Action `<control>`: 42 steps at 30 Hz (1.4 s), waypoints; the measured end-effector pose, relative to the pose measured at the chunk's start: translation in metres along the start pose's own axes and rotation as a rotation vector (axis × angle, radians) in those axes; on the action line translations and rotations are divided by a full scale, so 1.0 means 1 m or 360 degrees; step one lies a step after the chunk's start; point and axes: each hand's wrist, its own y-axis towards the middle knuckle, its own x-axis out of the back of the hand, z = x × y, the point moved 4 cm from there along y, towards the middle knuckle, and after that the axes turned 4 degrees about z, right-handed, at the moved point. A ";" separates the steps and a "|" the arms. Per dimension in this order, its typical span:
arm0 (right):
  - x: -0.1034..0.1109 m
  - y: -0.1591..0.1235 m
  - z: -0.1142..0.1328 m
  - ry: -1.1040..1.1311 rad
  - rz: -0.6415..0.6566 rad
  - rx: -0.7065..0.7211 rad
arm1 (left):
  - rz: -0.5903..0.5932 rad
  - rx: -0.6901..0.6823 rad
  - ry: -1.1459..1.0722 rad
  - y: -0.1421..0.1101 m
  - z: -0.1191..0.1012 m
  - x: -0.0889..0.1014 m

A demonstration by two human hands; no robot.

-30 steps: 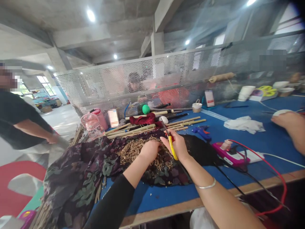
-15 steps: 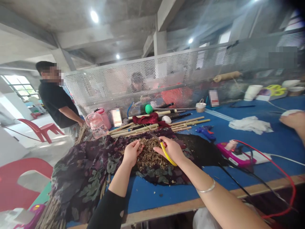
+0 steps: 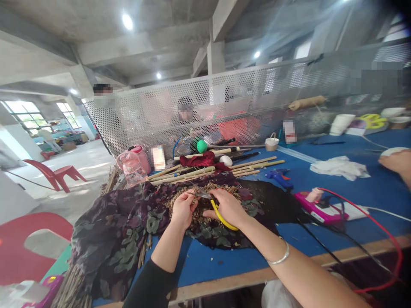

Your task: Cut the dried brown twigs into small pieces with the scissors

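Note:
My right hand (image 3: 226,206) is closed round yellow-handled scissors (image 3: 212,204), whose blades point left toward my left hand (image 3: 183,208). My left hand is pinched on a small piece of stalk, too small to make out well, right at the blade tips. Both hands hover over a heap of chopped dry stalk bits (image 3: 205,201) lying on a dark flowered cloth (image 3: 122,231) spread on the blue table (image 3: 321,158).
Long bamboo sticks (image 3: 218,171), a pink water bottle (image 3: 131,164), a red cloth, a green ball and a blue glue gun (image 3: 279,176) lie behind the heap. A pink power strip (image 3: 317,208) with red and black cables sits right. Another person's arm rests at far right. Red chairs stand left.
The scissors swung from pointing away to pointing left at my left hand, which lifted from the heap and pinched a piece. The standing person at left walked behind the mesh screen.

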 end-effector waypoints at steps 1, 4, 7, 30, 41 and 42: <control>0.000 0.000 0.001 0.0008 0.0006 -0.0011 | 0.0007 -0.0003 0.0013 -0.001 0.001 -0.001; 0.000 -0.001 0.003 0.0012 0.0022 -0.0046 | 0.0039 -0.0028 0.0055 -0.002 0.002 -0.002; 0.001 -0.001 0.004 -0.0048 0.0032 -0.0082 | 0.0066 -0.0069 0.0103 -0.002 0.001 -0.001; 0.000 -0.003 0.007 -0.0113 0.0211 -0.0182 | 0.0055 -0.0172 0.0264 0.002 0.005 0.006; 0.001 -0.004 0.008 -0.0043 0.0137 -0.0154 | 0.0149 -0.0203 0.0346 0.002 0.008 -0.001; 0.001 -0.004 0.007 -0.0024 0.0137 -0.0158 | 0.0160 -0.0202 0.0354 0.001 0.008 -0.002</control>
